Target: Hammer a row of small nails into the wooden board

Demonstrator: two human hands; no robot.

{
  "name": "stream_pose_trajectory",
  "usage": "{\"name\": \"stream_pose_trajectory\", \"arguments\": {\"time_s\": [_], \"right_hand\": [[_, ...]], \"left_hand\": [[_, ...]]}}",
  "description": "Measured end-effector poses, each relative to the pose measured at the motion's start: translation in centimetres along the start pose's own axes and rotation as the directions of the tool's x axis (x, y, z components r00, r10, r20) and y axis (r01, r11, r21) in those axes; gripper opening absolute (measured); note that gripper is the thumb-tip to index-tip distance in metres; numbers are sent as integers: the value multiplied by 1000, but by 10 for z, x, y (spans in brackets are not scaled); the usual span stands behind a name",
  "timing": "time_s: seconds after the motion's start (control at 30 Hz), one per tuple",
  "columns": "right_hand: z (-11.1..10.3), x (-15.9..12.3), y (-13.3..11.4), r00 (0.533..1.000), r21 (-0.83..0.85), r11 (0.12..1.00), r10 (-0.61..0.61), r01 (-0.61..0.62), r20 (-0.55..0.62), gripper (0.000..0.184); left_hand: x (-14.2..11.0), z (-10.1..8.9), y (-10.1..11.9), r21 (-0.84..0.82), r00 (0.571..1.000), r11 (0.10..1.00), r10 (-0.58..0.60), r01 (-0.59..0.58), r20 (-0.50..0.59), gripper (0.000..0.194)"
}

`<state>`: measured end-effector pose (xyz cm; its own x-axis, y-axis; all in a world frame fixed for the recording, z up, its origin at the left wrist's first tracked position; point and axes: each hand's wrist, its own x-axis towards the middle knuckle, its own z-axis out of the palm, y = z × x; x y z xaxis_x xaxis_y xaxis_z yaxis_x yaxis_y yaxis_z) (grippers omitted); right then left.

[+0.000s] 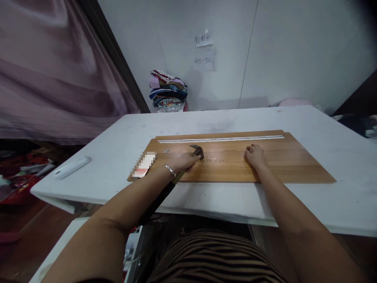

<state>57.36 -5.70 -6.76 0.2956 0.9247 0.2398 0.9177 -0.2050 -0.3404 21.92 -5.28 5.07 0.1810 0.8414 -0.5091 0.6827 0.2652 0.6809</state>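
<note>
A claw hammer [196,151] is gripped in my left hand [186,161], close to its head, with the handle running back under my forearm. Its head is over a wooden board [294,165] lying on the white table. Just right of the hammer, a short row of small nails [217,160] dots the board. My right hand [255,155] rests on the board to the right of that row, fingers curled; whatever they hold, if anything, is hidden. Along the board's far edge run two thin white marked strips [220,139]. A few loose nails [165,150] lie left of the hammer.
A blurred-out phone-like rectangle [144,164] sits on the board's left end. A white elongated object [72,168] lies on the table's left side. Folded clothes [168,89] are stacked behind the table against the wall. A pink curtain [59,63] hangs at left.
</note>
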Motion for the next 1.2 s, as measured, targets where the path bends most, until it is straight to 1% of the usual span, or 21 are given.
{"name": "stream_pose_trajectory", "arguments": {"time_s": [0.17,0.3,0.47,0.63,0.73,0.97,1.2], "right_hand": [[-1,1,1,1000,-10,1000,-8,8,24,37],[-3,1,0,999,-15,1000,-12,13,42,38],[-2,1,0,1000,-10,1000,-10,10,24,38],[0,1,1,1000,-18,1000,-6,7,24,37],[1,1,2,1000,-24,1000,-8,8,27,37],[-2,1,0,1000,-22,1000,-12,12,23,37],[-3,0,-1,1000,-11,1000,-4,4,19,36]], "left_hand": [[-1,-3,3,-10,1000,1000,4,-4,-4,34],[2,-1,-1,-14,1000,1000,-6,6,-9,38],[7,0,-6,-14,1000,1000,-3,3,14,41],[8,-3,-6,3,1000,1000,20,-20,4,38],[7,-4,-5,15,1000,1000,18,-18,-11,38],[2,0,-3,-12,1000,1000,-15,15,9,39],[0,-2,0,-20,1000,1000,11,-11,12,36]]}}
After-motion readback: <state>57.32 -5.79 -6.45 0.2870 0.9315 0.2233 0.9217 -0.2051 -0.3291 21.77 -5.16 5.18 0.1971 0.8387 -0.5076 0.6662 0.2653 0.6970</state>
